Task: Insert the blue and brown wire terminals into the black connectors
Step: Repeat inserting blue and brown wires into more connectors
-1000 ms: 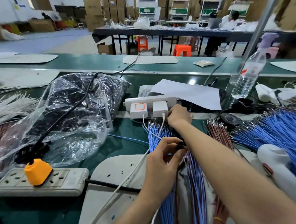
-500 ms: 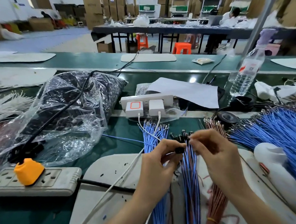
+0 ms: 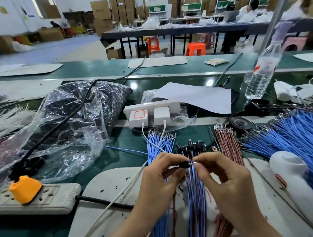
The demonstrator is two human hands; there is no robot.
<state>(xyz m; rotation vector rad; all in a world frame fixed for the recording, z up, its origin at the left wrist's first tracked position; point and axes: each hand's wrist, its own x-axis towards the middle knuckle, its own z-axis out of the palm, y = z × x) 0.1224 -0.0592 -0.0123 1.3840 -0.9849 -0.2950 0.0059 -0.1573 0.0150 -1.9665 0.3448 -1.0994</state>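
My left hand (image 3: 159,178) pinches a small black connector (image 3: 184,164) between thumb and fingers. My right hand (image 3: 226,181) pinches a wire by its metal terminal (image 3: 192,163), and the tip meets the connector's open end. Behind my fingers stands a cluster of finished black connectors (image 3: 191,146) on a bundle of blue and brown wires (image 3: 196,199) that runs toward me. A bundle of loose blue wires (image 3: 160,143) lies to the left, and loose brown wires (image 3: 227,145) lie to the right.
A large fan of blue wires (image 3: 291,133) fills the right side, beside a white plastic object (image 3: 292,172). A white power strip with chargers (image 3: 152,112) sits ahead, with its white cables crossing the bench. A clear bag of black parts (image 3: 72,115), a power strip with an orange plug (image 3: 25,195) and a water bottle (image 3: 262,72) stand around.
My right hand came back from the far side near the chargers to the connector. It now holds a wire terminal against the connector in my left hand.
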